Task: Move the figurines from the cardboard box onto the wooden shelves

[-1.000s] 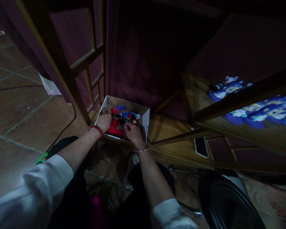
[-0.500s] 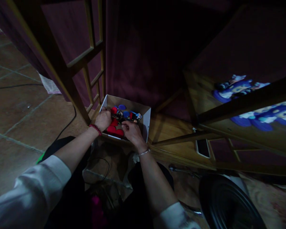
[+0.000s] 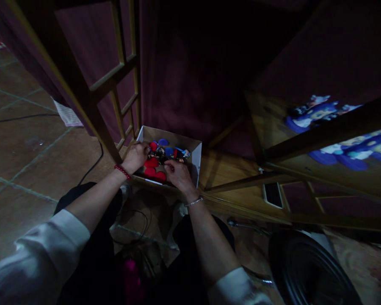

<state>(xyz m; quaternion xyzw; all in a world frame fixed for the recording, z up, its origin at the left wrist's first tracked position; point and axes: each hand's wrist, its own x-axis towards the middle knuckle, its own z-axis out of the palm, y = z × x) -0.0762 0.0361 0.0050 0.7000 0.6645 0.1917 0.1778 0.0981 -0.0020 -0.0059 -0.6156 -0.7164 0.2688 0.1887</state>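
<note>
A shallow cardboard box [image 3: 196, 163] with white outer sides stands on the wooden ledge in front of me. Inside lie small figurines [image 3: 184, 153] with dark and blue parts, among red round pieces [image 3: 155, 173] and blue round pieces [image 3: 163, 142]. My left hand [image 3: 137, 156], a red bead bracelet on its wrist, reaches over the left side of the box with curled fingers. From the near right, my right hand [image 3: 177, 173] dips in, thumb and fingers pinched beside a dark figurine. What either hand pinches is too small and dark to make out.
A wooden lattice frame [image 3: 112, 76] rises at the left. On the right, a wooden shelf holds several blue-based figurines [image 3: 355, 148]. A phone-like dark object [image 3: 273, 195] lies on the ledge, with a round black seat [image 3: 311, 271] below. A cable [image 3: 95, 163] runs across the tiled floor.
My left hand has shifted slightly left and its fingers have turned a little. My right hand stays nearly in place over the box. The whole view has moved slightly.
</note>
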